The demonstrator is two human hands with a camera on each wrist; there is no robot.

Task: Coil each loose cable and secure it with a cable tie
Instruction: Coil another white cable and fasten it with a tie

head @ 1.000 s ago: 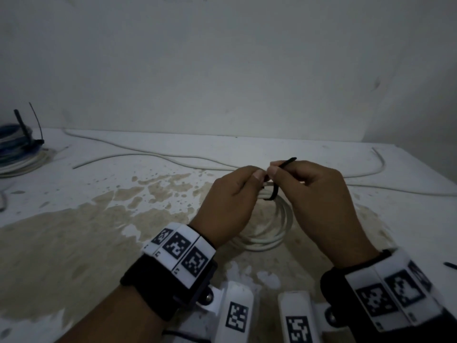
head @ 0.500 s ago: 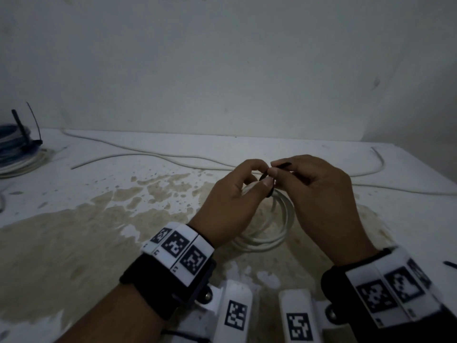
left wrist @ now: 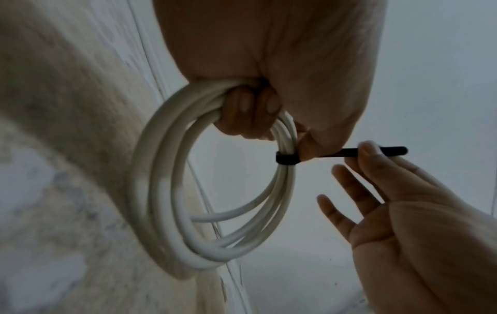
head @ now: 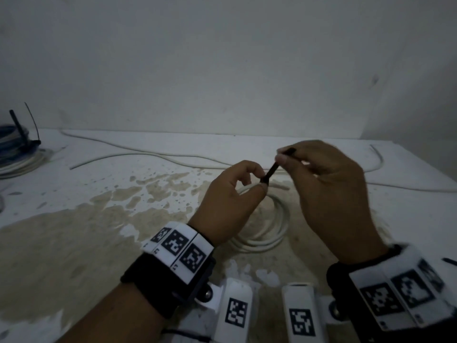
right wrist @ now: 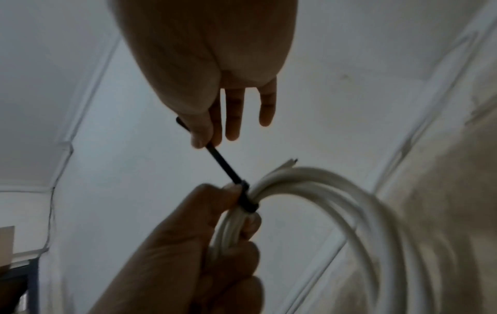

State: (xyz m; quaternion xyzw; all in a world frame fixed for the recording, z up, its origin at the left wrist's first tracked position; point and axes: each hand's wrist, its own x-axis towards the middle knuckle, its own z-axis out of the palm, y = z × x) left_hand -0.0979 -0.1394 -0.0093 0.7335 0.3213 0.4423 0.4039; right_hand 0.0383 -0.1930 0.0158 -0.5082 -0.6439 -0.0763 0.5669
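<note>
Both hands are up over the stained white table [head: 74, 243], close together with a short stretch of black strap between them. The left hand [head: 230, 204] has its fingers [left wrist: 247, 106] curled through a coil of white cable [left wrist: 161, 191], gripping the bundled loops so the coil hangs off the table, its lower arc down near the brown stain [head: 61, 256]. A black cable tie [left wrist: 286, 158] is cinched around the loops just beside the left thumb, and its free tail runs out from the coil to the right hand [head: 331, 194]. That hand pinches the tail between thumb and forefinger, the tip poking out past the fingertips, while its other fingers [left wrist: 347, 184] are spread loose and straight. The cut end of the cable [right wrist: 291, 162] sticks out of the bundle right next to the tie. Beyond the coil, toward the wall, a long loose white cable [head: 148, 157] trails across the table. Far off to the left of the coil, at the table's edge, sit more coils, blue and white [head: 14, 154], with black tie tails [head: 32, 122] standing up from them. A small dark strip [head: 450, 261] lies on the table well to the right of the coil.
</note>
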